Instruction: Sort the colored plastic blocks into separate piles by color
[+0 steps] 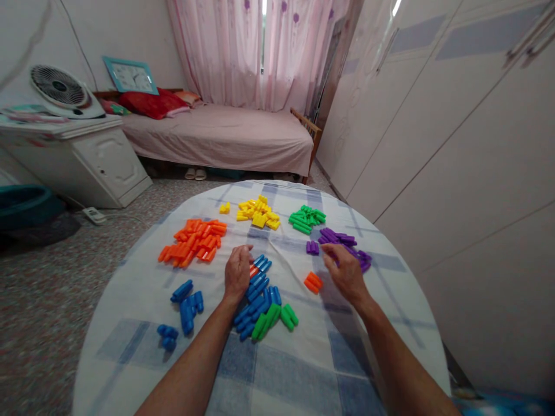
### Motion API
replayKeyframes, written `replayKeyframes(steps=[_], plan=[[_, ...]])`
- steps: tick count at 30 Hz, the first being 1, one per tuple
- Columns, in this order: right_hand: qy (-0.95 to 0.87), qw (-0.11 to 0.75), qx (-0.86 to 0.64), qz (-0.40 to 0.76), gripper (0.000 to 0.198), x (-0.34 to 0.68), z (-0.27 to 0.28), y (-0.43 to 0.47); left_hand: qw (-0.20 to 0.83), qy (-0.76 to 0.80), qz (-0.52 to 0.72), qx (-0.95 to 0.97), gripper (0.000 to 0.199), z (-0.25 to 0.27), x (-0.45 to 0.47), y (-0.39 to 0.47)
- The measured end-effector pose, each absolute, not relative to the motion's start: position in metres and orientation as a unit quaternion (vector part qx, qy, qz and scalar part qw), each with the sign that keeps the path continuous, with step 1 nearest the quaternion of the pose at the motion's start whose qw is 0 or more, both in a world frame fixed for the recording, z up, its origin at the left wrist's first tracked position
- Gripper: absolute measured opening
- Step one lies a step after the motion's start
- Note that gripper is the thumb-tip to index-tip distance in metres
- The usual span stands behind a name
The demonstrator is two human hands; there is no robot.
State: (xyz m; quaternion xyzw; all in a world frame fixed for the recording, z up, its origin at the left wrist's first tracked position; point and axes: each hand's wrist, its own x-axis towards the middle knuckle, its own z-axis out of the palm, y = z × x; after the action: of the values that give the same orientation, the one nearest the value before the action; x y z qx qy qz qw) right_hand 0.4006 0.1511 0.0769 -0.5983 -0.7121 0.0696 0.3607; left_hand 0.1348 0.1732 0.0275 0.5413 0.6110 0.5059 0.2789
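Observation:
My left hand (pixel 238 273) rests on its side against the left edge of a pile of blue plastic blocks (pixel 259 284), slightly cupped, with its lower fingers partly hidden. An orange block (pixel 252 270) shows among the blue ones just beside it. My right hand (pixel 346 274) hovers at the near side of the purple blocks (pixel 338 236), thumb and forefinger apart and nothing visible between them. A small purple block (pixel 312 248) lies just left of its fingertips. Nearer me and to the left of that hand sits a separate orange block (pixel 313 282).
Orange blocks (pixel 193 241) are heaped at the left, yellow blocks (pixel 259 212) at the far middle, green blocks (pixel 307 218) right of them. Loose blue blocks (pixel 187 312) lie left of my left forearm; green blocks (pixel 266 321) touch the blue pile's near end. A checked cloth (pixel 295 370) covers the round table.

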Motion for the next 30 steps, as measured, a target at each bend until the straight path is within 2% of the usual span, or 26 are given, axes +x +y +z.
replayKeyframes(steps=[3, 11, 13, 15, 18, 21, 24, 30], plan=[[-0.774, 0.293, -0.536, 0.165, 0.024, 0.355, 0.077, 0.144, 0.294, 0.611, 0.506, 0.533, 0.05, 0.025, 0.134, 0.174], [-0.813, 0.213, -0.501, 0.208, 0.039, 0.306, 0.059, 0.149, 0.357, 0.577, 0.522, 0.516, 0.051, 0.027, 0.137, 0.171], [-0.802, 0.227, -0.503, 0.226, 0.036, 0.307, 0.059, 0.144, 0.357, 0.581, 0.512, 0.523, 0.051, 0.029, 0.137, 0.17], [-0.779, 0.278, -0.52, 0.214, 0.032, 0.316, 0.059, 0.136, 0.348, 0.588, 0.499, 0.533, 0.048, 0.031, 0.138, 0.17], [-0.719, 0.369, -0.575, 0.128, 0.028, 0.342, 0.053, 0.122, 0.32, 0.603, 0.465, 0.563, 0.041, 0.03, 0.139, 0.171], [-0.642, 0.419, -0.639, 0.062, 0.027, 0.369, 0.04, 0.113, 0.273, 0.617, 0.409, 0.614, 0.032, 0.029, 0.141, 0.17], [-0.619, 0.424, -0.659, 0.059, 0.027, 0.382, 0.024, 0.109, 0.25, 0.604, 0.355, 0.668, 0.029, 0.032, 0.139, 0.167], [-0.654, 0.362, -0.663, 0.048, 0.029, 0.378, 0.021, 0.108, 0.182, 0.569, 0.242, 0.765, 0.036, 0.055, 0.137, 0.15]])
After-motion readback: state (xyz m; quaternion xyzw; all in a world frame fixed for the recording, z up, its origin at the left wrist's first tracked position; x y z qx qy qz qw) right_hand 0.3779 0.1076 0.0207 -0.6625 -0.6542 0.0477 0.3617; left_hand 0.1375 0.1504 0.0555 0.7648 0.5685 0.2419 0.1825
